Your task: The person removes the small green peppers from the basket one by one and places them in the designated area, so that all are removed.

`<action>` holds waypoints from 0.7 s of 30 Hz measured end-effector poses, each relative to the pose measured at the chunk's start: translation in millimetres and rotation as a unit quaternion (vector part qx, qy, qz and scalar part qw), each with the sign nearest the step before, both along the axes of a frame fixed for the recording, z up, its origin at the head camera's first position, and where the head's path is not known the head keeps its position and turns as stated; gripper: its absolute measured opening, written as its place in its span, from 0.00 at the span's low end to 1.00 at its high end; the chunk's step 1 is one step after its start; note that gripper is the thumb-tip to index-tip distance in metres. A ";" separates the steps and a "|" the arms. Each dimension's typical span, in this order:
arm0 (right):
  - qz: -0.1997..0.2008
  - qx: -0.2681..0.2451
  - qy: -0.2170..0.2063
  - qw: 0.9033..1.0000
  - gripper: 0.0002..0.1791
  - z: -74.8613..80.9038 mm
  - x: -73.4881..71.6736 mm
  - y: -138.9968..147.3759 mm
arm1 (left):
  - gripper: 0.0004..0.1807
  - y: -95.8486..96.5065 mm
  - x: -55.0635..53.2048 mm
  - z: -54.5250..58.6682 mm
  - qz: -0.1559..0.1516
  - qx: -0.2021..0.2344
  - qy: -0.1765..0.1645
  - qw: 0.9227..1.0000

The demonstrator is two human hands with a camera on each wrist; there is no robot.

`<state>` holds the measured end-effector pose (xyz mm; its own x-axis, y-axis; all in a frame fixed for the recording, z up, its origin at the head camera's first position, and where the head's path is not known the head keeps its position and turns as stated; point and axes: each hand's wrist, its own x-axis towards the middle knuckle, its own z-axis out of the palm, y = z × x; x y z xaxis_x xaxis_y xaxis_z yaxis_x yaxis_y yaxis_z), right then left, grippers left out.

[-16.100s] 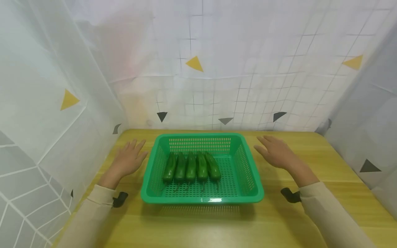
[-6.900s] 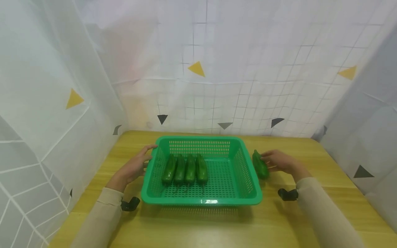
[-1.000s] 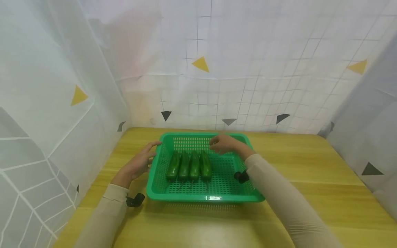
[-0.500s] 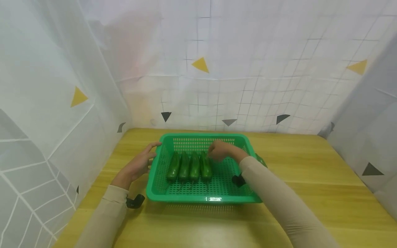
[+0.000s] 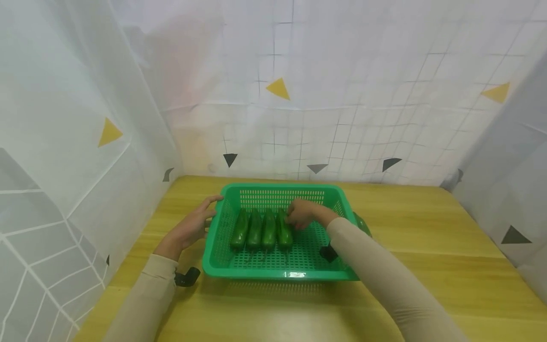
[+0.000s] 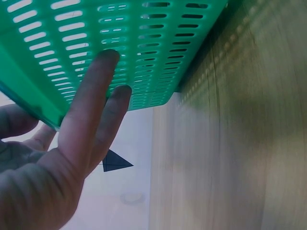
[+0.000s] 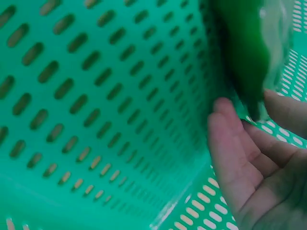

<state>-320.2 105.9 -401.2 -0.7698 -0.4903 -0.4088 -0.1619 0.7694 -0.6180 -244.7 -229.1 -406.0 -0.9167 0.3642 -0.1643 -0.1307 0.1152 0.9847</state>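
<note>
Several long green peppers lie side by side in the left half of a green plastic basket with slotted walls. My left hand touches the basket's left side: a finger reaches the rim, and in the left wrist view straight fingers lie against the outer wall. Inside the basket, my right hand is at the far end of the rightmost pepper. The right wrist view has thumb and fingers on either side of that pepper's tip, with a gap on the finger side.
Another green pepper lies on the wooden table just right of the basket, partly hidden by the right sleeve. White patterned sheeting encloses the table at the back and sides.
My right hand has come down from over the basket's far part to the rightmost pepper. One pepper left the basket earlier and lies to its right. My left hand stays at the basket.
</note>
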 end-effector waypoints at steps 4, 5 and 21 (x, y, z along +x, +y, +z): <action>-0.006 -0.008 -0.005 1.000 0.09 -3.8 0.0 -2.5 | 0.29 0.0 -0.4 0.2 0.001 0.000 0.001 1.000; -0.008 -0.011 -0.007 1.000 0.09 -4.3 -0.2 -3.0 | 0.30 -0.1 -0.3 0.2 0.001 -0.001 0.001 1.000; -0.011 -0.021 -0.020 1.000 0.09 -5.8 -3.7 -0.3 | 0.30 1.1 0.0 1.1 0.002 -0.005 -0.001 1.000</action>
<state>-323.9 105.6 -407.0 -0.7641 -0.4911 -0.4183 -0.1199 0.7452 -0.6559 -244.7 -228.1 -404.9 -0.9177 0.3597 -0.1688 -0.1324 0.1238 0.9834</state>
